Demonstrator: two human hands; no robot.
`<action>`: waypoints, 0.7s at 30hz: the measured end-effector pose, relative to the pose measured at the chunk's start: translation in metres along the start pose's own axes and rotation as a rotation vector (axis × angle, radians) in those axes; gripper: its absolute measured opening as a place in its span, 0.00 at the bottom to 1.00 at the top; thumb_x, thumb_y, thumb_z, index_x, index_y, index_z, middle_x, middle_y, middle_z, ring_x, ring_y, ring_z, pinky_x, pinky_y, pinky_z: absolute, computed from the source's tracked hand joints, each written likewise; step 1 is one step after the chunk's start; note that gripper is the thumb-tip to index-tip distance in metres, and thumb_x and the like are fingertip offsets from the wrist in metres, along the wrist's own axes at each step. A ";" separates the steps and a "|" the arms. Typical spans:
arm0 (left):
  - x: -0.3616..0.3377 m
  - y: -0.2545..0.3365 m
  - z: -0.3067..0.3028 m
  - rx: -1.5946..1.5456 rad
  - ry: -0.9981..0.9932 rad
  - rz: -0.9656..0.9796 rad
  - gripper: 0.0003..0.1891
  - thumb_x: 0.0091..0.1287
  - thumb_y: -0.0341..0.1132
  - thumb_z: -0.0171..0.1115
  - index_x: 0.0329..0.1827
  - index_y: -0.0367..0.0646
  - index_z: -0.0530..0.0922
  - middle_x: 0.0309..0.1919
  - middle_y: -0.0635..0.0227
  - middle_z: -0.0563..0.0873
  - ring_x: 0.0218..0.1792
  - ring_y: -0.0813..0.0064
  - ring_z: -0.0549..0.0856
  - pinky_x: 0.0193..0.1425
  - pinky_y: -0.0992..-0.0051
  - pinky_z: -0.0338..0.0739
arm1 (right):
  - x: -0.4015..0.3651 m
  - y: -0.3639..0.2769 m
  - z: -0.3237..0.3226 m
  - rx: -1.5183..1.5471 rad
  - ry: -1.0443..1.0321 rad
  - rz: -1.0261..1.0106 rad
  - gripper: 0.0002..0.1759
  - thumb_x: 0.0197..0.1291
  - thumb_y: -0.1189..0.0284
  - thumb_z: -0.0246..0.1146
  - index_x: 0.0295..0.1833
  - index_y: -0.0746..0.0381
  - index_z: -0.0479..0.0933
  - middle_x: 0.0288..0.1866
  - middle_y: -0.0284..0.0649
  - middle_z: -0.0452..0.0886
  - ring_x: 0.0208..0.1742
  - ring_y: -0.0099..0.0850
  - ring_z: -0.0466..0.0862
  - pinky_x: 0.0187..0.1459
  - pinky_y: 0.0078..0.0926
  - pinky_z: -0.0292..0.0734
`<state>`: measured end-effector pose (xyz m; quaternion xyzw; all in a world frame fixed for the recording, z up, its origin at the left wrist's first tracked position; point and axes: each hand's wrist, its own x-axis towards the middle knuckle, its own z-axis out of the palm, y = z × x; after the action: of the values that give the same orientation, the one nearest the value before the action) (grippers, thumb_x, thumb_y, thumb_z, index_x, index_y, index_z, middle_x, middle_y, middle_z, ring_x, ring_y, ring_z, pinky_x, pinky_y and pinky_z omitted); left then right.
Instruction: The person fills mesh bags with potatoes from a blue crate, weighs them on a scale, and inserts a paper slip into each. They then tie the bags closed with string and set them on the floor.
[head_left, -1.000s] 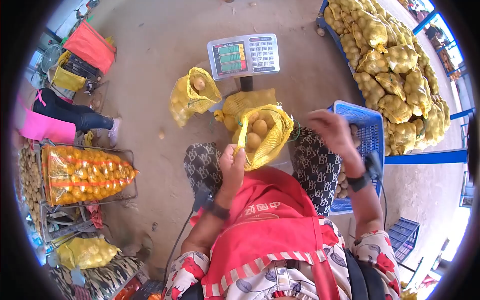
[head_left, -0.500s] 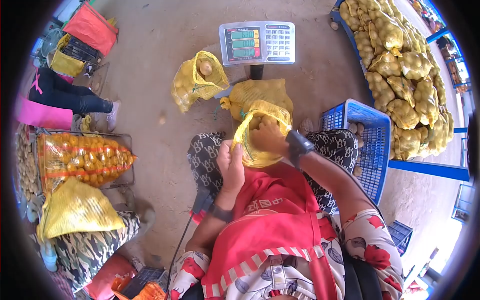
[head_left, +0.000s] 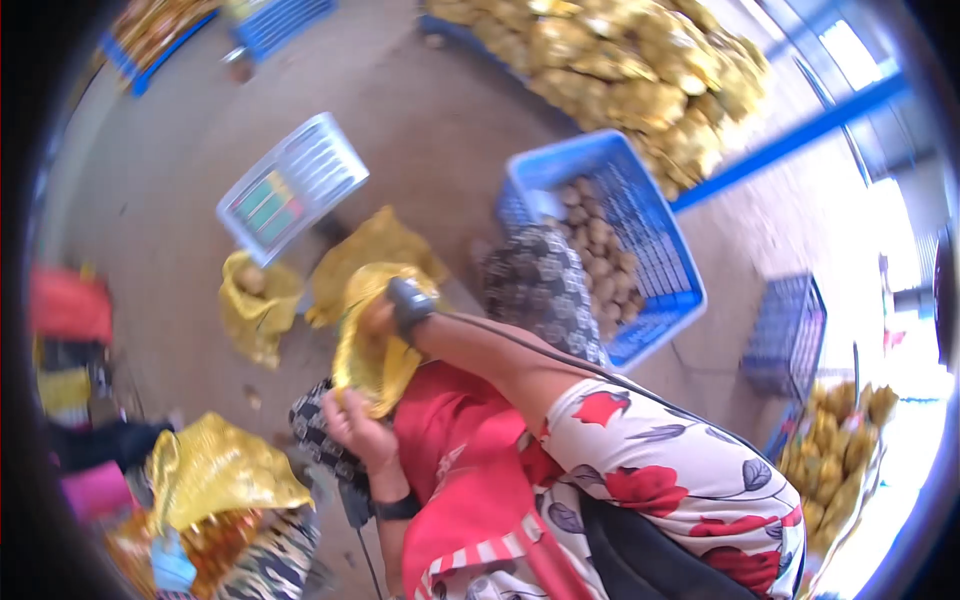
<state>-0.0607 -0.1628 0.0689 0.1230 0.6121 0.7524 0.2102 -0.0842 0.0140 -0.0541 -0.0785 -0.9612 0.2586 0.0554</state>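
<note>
Bagging step in hand: left hand (head_left: 352, 428) pinches mesh bag (head_left: 372, 365) edge; right hand (head_left: 377, 318) sunk in bag mouth, grip impossible to tell. Next move calls for mouth held wide; crate (head_left: 650, 250) near.

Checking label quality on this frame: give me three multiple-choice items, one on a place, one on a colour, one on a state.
1. Where do the loose potatoes lie? A) in the blue crate B) on the scale C) on the red apron
2. What colour is the mesh bag in hand? A) green B) yellow C) white
3. Grip of the left hand? A) open, empty B) shut on a potato C) shut on the bag's edge

Answers: 1 A, brown potatoes fill the crate; 2 B, the netting is yellow; 3 C, the fingers pinch the bag's lower edge.
</note>
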 end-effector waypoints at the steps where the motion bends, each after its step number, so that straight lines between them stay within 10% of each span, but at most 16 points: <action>1: 0.003 -0.002 -0.007 0.064 -0.010 0.034 0.05 0.68 0.31 0.50 0.32 0.41 0.69 0.21 0.77 0.70 0.25 0.85 0.69 0.31 0.82 0.64 | -0.001 0.004 0.007 0.014 0.100 -0.033 0.16 0.48 0.62 0.61 0.35 0.64 0.76 0.31 0.43 0.78 0.41 0.40 0.80 0.40 0.36 0.74; 3: -0.002 0.021 0.005 0.080 0.057 0.025 0.06 0.68 0.33 0.50 0.35 0.40 0.70 0.23 0.75 0.72 0.26 0.83 0.70 0.33 0.80 0.66 | -0.009 0.011 0.020 0.028 0.382 -0.250 0.16 0.48 0.62 0.61 0.35 0.64 0.76 0.30 0.43 0.78 0.40 0.40 0.80 0.40 0.36 0.74; 4: -0.007 0.033 0.008 0.111 0.098 0.030 0.07 0.68 0.34 0.51 0.37 0.39 0.72 0.24 0.72 0.73 0.27 0.81 0.71 0.34 0.79 0.67 | -0.016 -0.041 -0.043 0.262 0.237 0.149 0.17 0.39 0.63 0.64 0.30 0.66 0.79 0.26 0.45 0.81 0.29 0.42 0.81 0.35 0.40 0.75; 6: -0.012 0.044 -0.005 0.049 0.070 0.034 0.11 0.68 0.35 0.51 0.44 0.35 0.73 0.38 0.63 0.79 0.38 0.74 0.78 0.43 0.76 0.73 | -0.077 -0.091 -0.153 0.763 0.236 0.140 0.30 0.44 0.59 0.64 0.51 0.68 0.71 0.38 0.53 0.79 0.40 0.45 0.81 0.42 0.42 0.75; 11: 0.007 0.013 -0.005 0.100 0.074 -0.017 0.15 0.67 0.33 0.53 0.52 0.34 0.72 0.45 0.60 0.80 0.43 0.70 0.80 0.46 0.73 0.75 | -0.214 -0.020 -0.206 1.563 0.528 0.157 0.26 0.55 0.57 0.60 0.53 0.64 0.71 0.44 0.39 0.78 0.41 0.27 0.80 0.36 0.24 0.80; 16: 0.011 0.008 -0.013 0.185 0.037 -0.032 0.14 0.67 0.34 0.53 0.50 0.35 0.72 0.43 0.61 0.79 0.43 0.71 0.79 0.44 0.74 0.75 | -0.368 0.122 -0.179 1.273 0.939 0.908 0.20 0.58 0.60 0.56 0.50 0.62 0.74 0.41 0.37 0.79 0.39 0.29 0.80 0.38 0.28 0.81; 18: 0.006 0.015 0.003 0.262 0.134 -0.043 0.11 0.67 0.34 0.52 0.44 0.34 0.73 0.38 0.62 0.79 0.39 0.70 0.79 0.44 0.73 0.73 | -0.432 0.203 -0.098 0.775 0.750 1.234 0.17 0.58 0.59 0.57 0.49 0.56 0.76 0.42 0.37 0.78 0.37 0.33 0.80 0.39 0.28 0.81; 19: 0.007 0.013 -0.002 0.267 0.128 -0.078 0.11 0.67 0.34 0.52 0.45 0.34 0.72 0.39 0.61 0.79 0.40 0.70 0.79 0.44 0.73 0.73 | -0.453 0.227 -0.089 0.483 0.482 1.081 0.19 0.56 0.59 0.59 0.52 0.55 0.75 0.47 0.42 0.77 0.42 0.37 0.80 0.43 0.30 0.80; 21: 0.008 0.016 -0.003 0.306 0.102 -0.085 0.12 0.67 0.34 0.51 0.46 0.34 0.72 0.39 0.61 0.79 0.40 0.70 0.79 0.44 0.73 0.73 | -0.468 0.234 -0.090 0.942 0.549 1.372 0.21 0.54 0.59 0.61 0.53 0.55 0.75 0.49 0.43 0.77 0.45 0.38 0.79 0.46 0.29 0.78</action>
<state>-0.0718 -0.1644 0.0831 0.0891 0.7341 0.6460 0.1893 0.4167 0.1736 -0.1257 -0.6678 -0.4478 0.5769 0.1438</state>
